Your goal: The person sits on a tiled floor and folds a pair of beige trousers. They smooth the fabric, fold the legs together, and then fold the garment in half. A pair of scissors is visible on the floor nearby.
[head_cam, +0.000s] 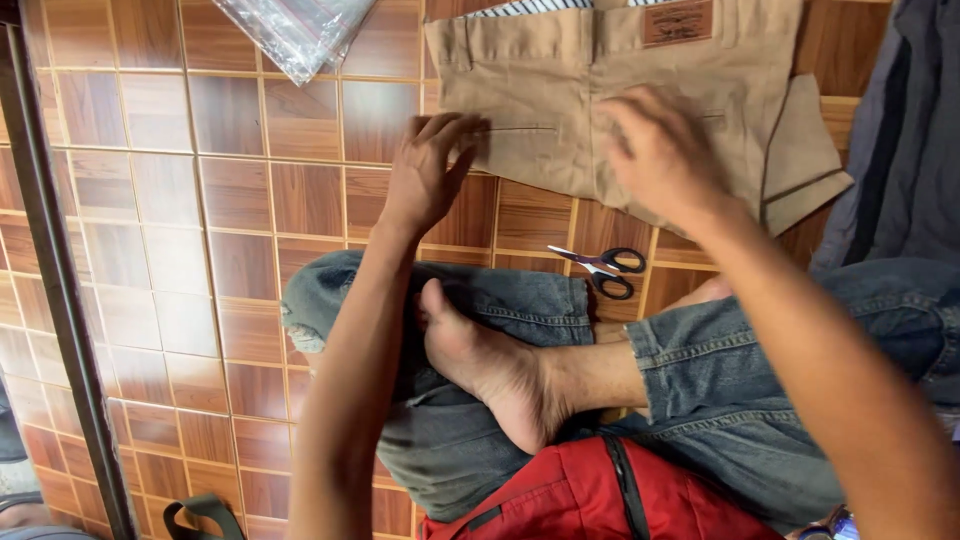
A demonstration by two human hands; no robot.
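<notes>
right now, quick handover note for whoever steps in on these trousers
Left hand: flat, fingers on the left edge of the tan trousers, holding nothing.
Right hand: palm down, pressing on the trousers.
Trousers lie folded on the tiled floor, waistband away from the person.
Scissors lie closed on the floor by the knee, untouched.
Clear plastic bag lies beyond, empty as far as visible.
Left: smoothing, bagging perhaps.

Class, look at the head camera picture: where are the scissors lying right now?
The scissors lie on the tiled floor right of centre, just below the folded tan trousers and the right hand, beside the person's denim-clad knee.
</notes>
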